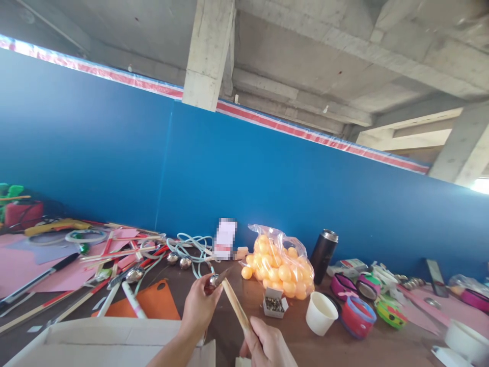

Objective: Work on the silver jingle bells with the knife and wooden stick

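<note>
My right hand (267,342) is closed round the wooden handle of what looks like a hammer (236,305), which slants up and left. Its dark, narrow head (222,276) lies at the fingers of my left hand (198,307). Those fingers are closed about the head's near end, where a shiny round silver part shows; I cannot tell whether this is the hammer's face or a separate ball. Right of the handle sits a small open box (274,304) of tiny metal pieces. Beneath my left forearm lies a white cardboard piece (110,340).
Behind the hands stands a clear bag of orange balls (280,266), beside a black bottle (324,255). A paper cup (321,313) and colourful wristbands (358,316) are at the right. Sticks, silver balls (185,262), pale cords (191,244) and orange card (158,302) clutter the left.
</note>
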### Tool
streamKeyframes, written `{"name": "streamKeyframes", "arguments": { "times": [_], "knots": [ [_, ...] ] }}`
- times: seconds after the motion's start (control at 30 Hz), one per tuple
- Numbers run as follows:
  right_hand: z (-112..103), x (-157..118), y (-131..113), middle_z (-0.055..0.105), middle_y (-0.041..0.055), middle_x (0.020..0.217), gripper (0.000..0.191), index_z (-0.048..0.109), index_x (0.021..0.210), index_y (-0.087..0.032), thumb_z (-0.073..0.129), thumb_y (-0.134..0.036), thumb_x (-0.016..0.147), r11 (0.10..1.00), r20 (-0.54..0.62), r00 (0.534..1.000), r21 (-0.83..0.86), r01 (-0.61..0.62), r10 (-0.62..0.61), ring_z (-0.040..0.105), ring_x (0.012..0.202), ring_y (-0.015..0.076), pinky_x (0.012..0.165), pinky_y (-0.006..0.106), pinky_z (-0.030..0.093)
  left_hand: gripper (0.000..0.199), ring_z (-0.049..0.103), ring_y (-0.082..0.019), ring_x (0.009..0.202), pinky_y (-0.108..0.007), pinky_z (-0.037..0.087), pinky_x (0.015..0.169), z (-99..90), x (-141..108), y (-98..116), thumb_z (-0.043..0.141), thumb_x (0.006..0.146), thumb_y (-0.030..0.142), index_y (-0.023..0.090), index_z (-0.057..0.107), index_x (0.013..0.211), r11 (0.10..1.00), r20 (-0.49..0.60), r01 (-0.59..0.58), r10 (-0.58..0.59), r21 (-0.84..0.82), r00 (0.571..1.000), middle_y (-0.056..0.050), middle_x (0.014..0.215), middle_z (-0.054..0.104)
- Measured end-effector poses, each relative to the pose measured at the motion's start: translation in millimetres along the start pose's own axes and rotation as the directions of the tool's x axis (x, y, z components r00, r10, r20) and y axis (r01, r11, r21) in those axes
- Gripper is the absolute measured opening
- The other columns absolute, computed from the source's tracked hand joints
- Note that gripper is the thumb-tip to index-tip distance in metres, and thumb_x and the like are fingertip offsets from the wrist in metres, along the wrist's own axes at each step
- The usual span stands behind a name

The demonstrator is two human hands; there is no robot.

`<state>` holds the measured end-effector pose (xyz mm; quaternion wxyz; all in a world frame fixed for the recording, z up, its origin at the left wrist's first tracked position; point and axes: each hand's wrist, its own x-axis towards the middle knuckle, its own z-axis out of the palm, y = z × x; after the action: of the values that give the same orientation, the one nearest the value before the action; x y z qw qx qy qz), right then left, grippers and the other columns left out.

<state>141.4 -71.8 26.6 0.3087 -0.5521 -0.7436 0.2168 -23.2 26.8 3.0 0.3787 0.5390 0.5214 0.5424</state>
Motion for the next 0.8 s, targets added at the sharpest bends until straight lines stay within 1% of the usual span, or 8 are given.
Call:
{"name": "streamKeyframes", "arguments": {
  "times": [0.1, 0.23, 0.37, 0.5, 0.6, 0.67, 0.8],
  "knots": [
    [0.8, 0.8, 3.6, 0.064, 0.0008, 0.057, 0.042, 0.045, 0.068, -0.021, 0.026, -0.049, 0.092, 1.000, -0.003, 1.000, -0.014, 0.014, -0.014, 0.052, 0.042, 0.0096, 0.049, 0.018, 0.037, 0.049, 0.062, -0.019, 0.069, -0.029, 0.047, 0.066, -0.5, -0.1, 0.1, 0.058, 0.063, 0.048, 0.013, 0.062, 0.097, 1.000, -0.006, 0.001, -0.001, 0.010, 1.000, -0.005, 0.076, 0.065],
    [0.8, 0.2, 3.4, 0.066, 0.0028, 0.060, 0.039, 0.044, 0.068, -0.021, 0.028, -0.047, 0.092, 0.999, -0.005, 0.999, -0.030, 0.032, -0.032, 0.057, 0.051, 0.0119, 0.051, 0.018, 0.038, 0.046, 0.061, -0.018, 0.068, -0.028, 0.046, 0.065, -0.2, 0.0, -0.8, 0.057, 0.064, 0.048, 0.014, 0.063, 0.095, 0.999, -0.007, -0.012, 0.013, 0.036, 1.000, -0.004, 0.076, 0.065],
    [-0.1, -0.9, 1.0, 0.064, 0.0012, 0.057, 0.038, 0.044, 0.067, -0.021, 0.028, -0.044, 0.092, 0.999, -0.048, 0.999, -0.034, 0.021, -0.023, 0.057, 0.052, 0.0117, 0.055, 0.018, 0.039, 0.048, 0.061, -0.019, 0.069, -0.029, 0.046, 0.064, -0.7, -0.9, 1.8, 0.057, 0.063, 0.049, 0.014, 0.062, 0.095, 1.000, -0.033, -0.001, 0.002, 0.021, 0.999, -0.005, 0.076, 0.065],
    [-1.2, -0.4, 2.5, 0.066, 0.0025, 0.060, 0.037, 0.044, 0.068, -0.021, 0.028, -0.044, 0.092, 0.998, -0.001, 0.999, -0.041, 0.044, -0.044, 0.059, 0.053, 0.0123, 0.055, 0.019, 0.039, 0.046, 0.061, -0.018, 0.067, -0.028, 0.046, 0.063, -1.7, -1.9, 6.1, 0.060, 0.061, 0.046, 0.014, 0.063, 0.092, 1.000, -0.026, 0.018, -0.017, 0.021, 0.999, -0.004, 0.072, 0.064],
    [-1.8, 0.1, 3.4, 0.067, 0.0040, 0.063, 0.037, 0.044, 0.069, -0.020, 0.028, -0.045, 0.091, 0.998, -0.002, 0.998, -0.045, 0.055, -0.055, 0.060, 0.055, 0.0129, 0.054, 0.018, 0.039, 0.044, 0.062, -0.019, 0.069, -0.029, 0.047, 0.064, -1.6, -2.3, 7.2, 0.059, 0.062, 0.044, 0.014, 0.063, 0.094, 1.000, -0.039, 0.018, -0.017, 0.017, 0.999, -0.004, 0.073, 0.064],
    [-2.1, 0.2, 2.6, 0.067, 0.0039, 0.061, 0.038, 0.044, 0.068, -0.020, 0.028, -0.045, 0.091, 0.998, 0.003, 0.999, -0.050, 0.046, -0.045, 0.059, 0.053, 0.0128, 0.054, 0.019, 0.039, 0.044, 0.062, -0.019, 0.069, -0.029, 0.047, 0.065, -1.1, -2.3, 6.6, 0.058, 0.063, 0.043, 0.013, 0.062, 0.095, 1.000, -0.048, 0.018, -0.017, 0.012, 0.999, -0.005, 0.076, 0.065],
    [-2.9, 0.1, -1.3, 0.068, 0.0046, 0.062, 0.039, 0.044, 0.067, -0.020, 0.027, -0.047, 0.091, 0.997, 0.013, 0.999, -0.062, 0.035, -0.034, 0.061, 0.055, 0.0137, 0.055, 0.019, 0.040, 0.040, 0.061, -0.017, 0.069, -0.028, 0.047, 0.066, 0.2, -2.0, 3.5, 0.057, 0.064, 0.039, 0.014, 0.062, 0.094, 1.000, -0.030, 0.010, -0.010, 0.002, 1.000, -0.004, 0.076, 0.065]
  ]
}}
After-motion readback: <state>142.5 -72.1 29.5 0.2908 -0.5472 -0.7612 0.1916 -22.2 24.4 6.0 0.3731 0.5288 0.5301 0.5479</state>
